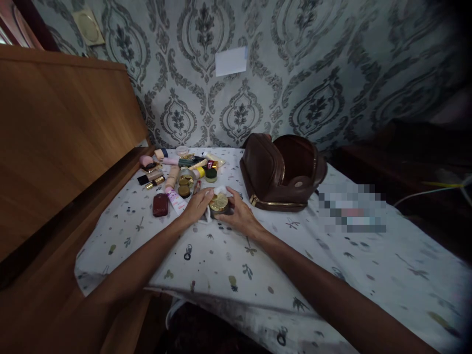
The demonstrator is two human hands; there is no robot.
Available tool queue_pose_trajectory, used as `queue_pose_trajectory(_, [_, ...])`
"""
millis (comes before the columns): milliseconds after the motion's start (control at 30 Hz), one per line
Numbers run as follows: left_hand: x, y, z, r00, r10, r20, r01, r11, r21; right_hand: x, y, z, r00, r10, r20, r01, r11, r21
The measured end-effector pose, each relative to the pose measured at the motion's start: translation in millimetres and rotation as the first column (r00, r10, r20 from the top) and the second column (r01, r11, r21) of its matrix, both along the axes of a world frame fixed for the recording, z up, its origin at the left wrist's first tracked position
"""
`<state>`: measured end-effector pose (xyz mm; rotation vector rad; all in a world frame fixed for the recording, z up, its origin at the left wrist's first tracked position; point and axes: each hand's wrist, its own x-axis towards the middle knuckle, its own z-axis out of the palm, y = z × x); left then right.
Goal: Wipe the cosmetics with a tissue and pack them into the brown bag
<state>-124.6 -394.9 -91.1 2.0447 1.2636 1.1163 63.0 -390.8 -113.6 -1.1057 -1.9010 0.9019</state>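
Observation:
Between my two hands is a small round jar with a shiny gold lid (220, 201). My right hand (240, 216) curls round the jar's right side, thumb and fingers against it. On the other side, my left hand (198, 206) presses a white cloth or tissue (206, 216) to the jar; part of the white piece also shows behind the lid. Just left of my left hand lie a white and purple tube (176, 200) and a dark red case (161, 204). Behind it stand a small gold-topped jar (184, 191) and a dark green jar (211, 173).
An unzipped brown leather bag (263, 167) stands right of my hands. Several cosmetics, among them a gold tube (155, 183) and a pink sponge (146, 161), lie at the back left. A wooden cabinet (70, 132) borders the left; the patterned wall (241, 113) rises behind.

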Motion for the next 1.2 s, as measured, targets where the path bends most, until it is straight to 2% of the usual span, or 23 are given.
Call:
queue_pose_trajectory(233, [-0.7, -6.1, -0.9, 0.987, 0.030, -0.159, -0.018, 0.997, 0.073, -1.7, -1.4, 2.4, 1.000, 0.003, -0.007, -0.003, 1.000, -0.014])
queue_pose_trajectory(533, [1.7, -4.2, 1.3, 0.961, 0.061, -0.271, -0.029, 0.992, 0.121, -0.7, 0.9, -1.6, 1.000, 0.008, -0.016, -0.008, 1.000, -0.007])
queue_pose_trajectory(800, [2.9, -9.9, 7.9, 0.854, 0.243, -0.461, -0.208, 0.970, 0.125, -2.3, 0.9, -3.7, 0.999, -0.021, -0.035, 0.022, 1.000, 0.011])
queue_pose_trajectory(900, [2.8, -14.2, 13.4, 0.815, 0.272, -0.512, -0.240, 0.962, 0.130, -3.8, -0.8, -0.1, 0.999, -0.030, -0.023, 0.031, 1.000, 0.006])
queue_pose_trajectory(1067, [6.7, -26.6, 20.8, 0.789, 0.263, -0.555, -0.212, 0.965, 0.156, -1.6, 0.3, 1.8, 0.999, -0.042, -0.001, 0.042, 0.992, 0.116])
queue_pose_trajectory(1200, [20.0, -39.4, 18.1, 0.818, 0.202, -0.539, -0.091, 0.970, 0.226, 1.2, 5.3, -3.8, 0.998, -0.046, -0.041, 0.053, 0.982, 0.179])
